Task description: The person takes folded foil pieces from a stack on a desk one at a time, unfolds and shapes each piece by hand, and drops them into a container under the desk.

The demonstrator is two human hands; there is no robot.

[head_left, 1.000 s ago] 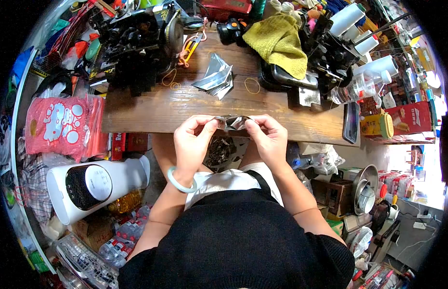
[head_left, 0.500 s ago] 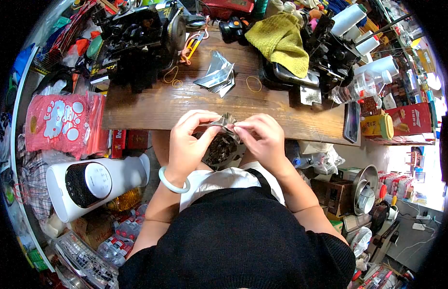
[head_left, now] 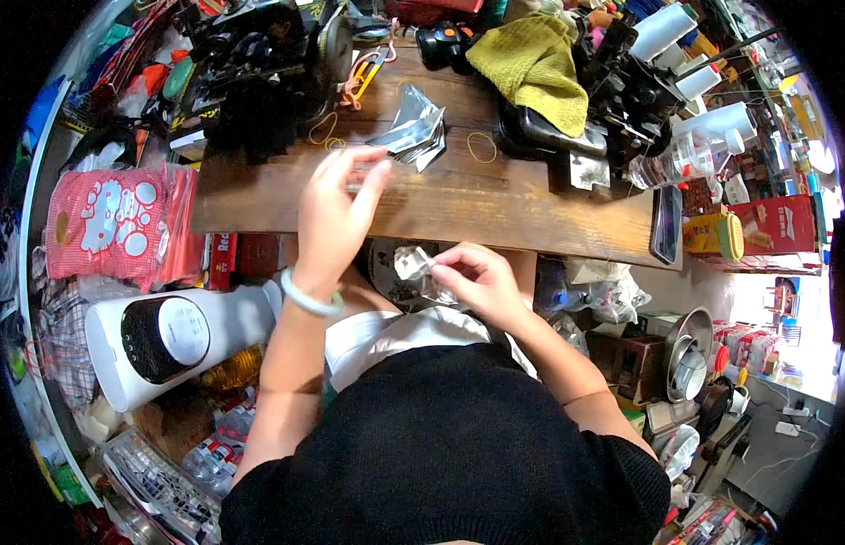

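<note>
Left hand: blurred at the fingers; whether the foil stack is touched cannot be told.
Foil piece: partly covered by the right hand, below the near edge of the worktop.
Green cloth: the black base beneath is partly hidden.
Red case: cut off by the picture's top edge.
White appliance: panel marks too small to be read.

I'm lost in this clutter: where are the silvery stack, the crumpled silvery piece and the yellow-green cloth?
Silvery stack (head_left: 417,132), head view: its middle.
Crumpled silvery piece (head_left: 410,263), head view: pale face.
Yellow-green cloth (head_left: 534,68), head view: its folded middle.
</note>
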